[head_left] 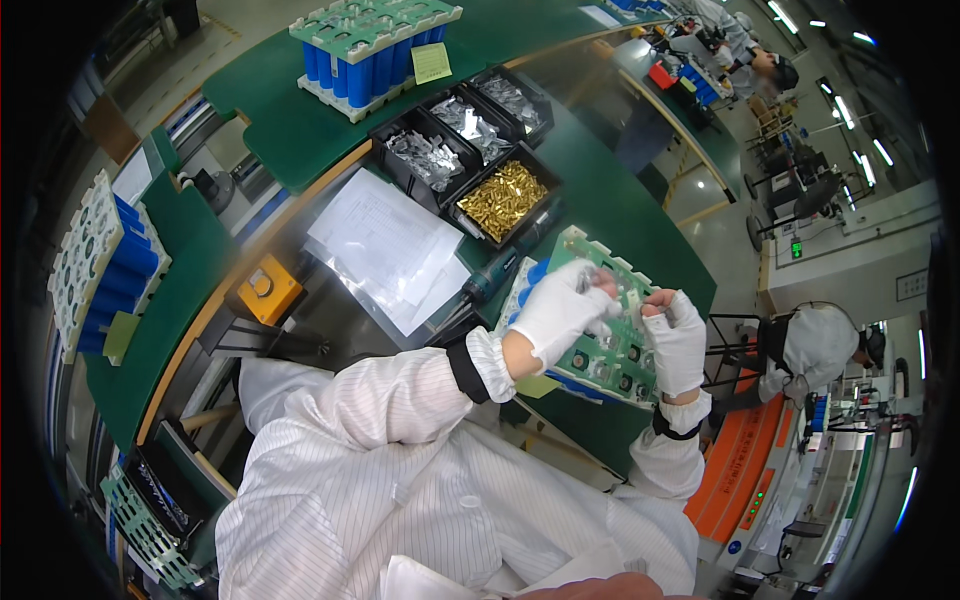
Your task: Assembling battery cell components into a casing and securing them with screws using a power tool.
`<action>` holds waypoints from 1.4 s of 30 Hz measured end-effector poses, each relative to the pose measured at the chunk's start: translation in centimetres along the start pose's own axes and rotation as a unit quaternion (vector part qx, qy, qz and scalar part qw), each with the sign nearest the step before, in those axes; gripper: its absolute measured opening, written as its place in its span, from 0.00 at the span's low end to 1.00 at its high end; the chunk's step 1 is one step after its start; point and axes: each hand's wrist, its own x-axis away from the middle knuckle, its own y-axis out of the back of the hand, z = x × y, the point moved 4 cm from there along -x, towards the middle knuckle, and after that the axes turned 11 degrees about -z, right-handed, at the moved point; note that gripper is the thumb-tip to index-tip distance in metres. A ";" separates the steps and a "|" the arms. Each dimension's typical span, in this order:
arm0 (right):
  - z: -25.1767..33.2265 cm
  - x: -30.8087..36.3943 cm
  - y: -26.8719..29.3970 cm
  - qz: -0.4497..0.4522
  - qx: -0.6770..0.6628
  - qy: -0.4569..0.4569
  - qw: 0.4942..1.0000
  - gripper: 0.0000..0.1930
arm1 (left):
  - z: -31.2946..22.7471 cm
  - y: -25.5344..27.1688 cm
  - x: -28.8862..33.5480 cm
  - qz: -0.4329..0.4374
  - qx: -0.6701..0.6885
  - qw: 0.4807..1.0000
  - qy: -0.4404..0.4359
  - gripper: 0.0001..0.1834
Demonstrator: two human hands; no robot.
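Observation:
A battery pack [610, 366] with a green top plate and blue cells stands on the green bench in front of me. My left hand [562, 312], in a white fingertip-less glove, is over its left part with the fingers curled; what they hold is hidden. My right hand [676, 340], gloved the same way, is at the pack's right edge, thumb and forefinger pinched together. Anything between those fingertips is too small to make out. Small shiny metal pieces [603, 328] show on the plate near the left hand.
Beyond the pack are black bins of silver metal tabs [425, 158] and a bin of brass fasteners [503, 200]. A power screwdriver [492, 276] lies beside papers [385, 240]. Other battery packs [365, 70] stand at the far left. A co-worker [820, 345] is at right.

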 end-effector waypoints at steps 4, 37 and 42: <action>-1.3 0.9 -0.7 0.093 0.200 0.088 0.971 0.04 | 1.2 0.7 -0.9 -0.043 0.170 0.984 0.015 0.11; -1.2 3.6 -0.3 0.149 0.157 -0.042 0.975 0.08 | 0.6 0.9 -0.4 0.024 0.001 1.000 0.005 0.20; -2.7 4.7 -0.5 0.150 0.104 -0.007 0.983 0.08 | 0.9 0.0 -0.4 0.057 0.078 0.995 0.027 0.17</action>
